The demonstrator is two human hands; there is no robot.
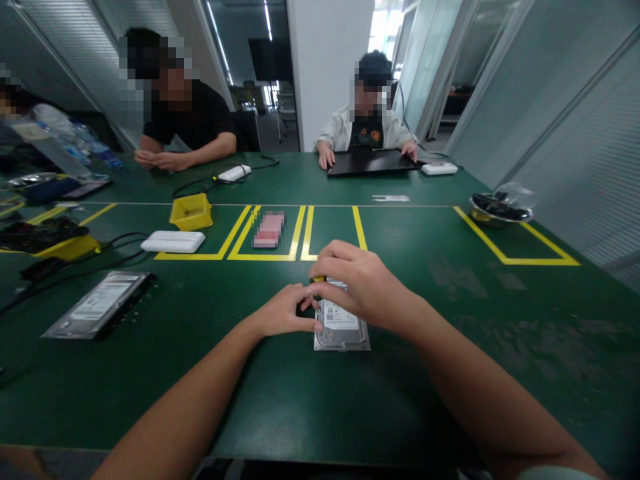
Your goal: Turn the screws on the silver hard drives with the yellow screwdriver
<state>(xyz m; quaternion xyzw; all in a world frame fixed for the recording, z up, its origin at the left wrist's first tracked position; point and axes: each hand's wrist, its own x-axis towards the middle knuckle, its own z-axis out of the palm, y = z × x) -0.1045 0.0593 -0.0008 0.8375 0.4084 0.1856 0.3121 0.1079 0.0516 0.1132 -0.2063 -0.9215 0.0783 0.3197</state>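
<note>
A silver hard disk drive (345, 339) with a white label lies flat on the green table in front of me, its far part covered by my right hand. My right hand (363, 283) arches over the drive, fingers closed on a screwdriver (319, 280) of which only a bit of yellow-and-black handle shows; its shaft and tip are hidden. From the left, my left hand (285, 310) grips the drive's near-left edge, the thumb against its side and the other fingers curled close below the screwdriver.
Another hard drive (103, 303) lies at left, small bits beside it. Beyond are a white power strip (173, 241), a yellow bin (191, 212), a pink pixelated item (269, 230) and a bowl of dark parts (501, 208). Across the table, one person holds a black panel (373, 162); others sit leftward.
</note>
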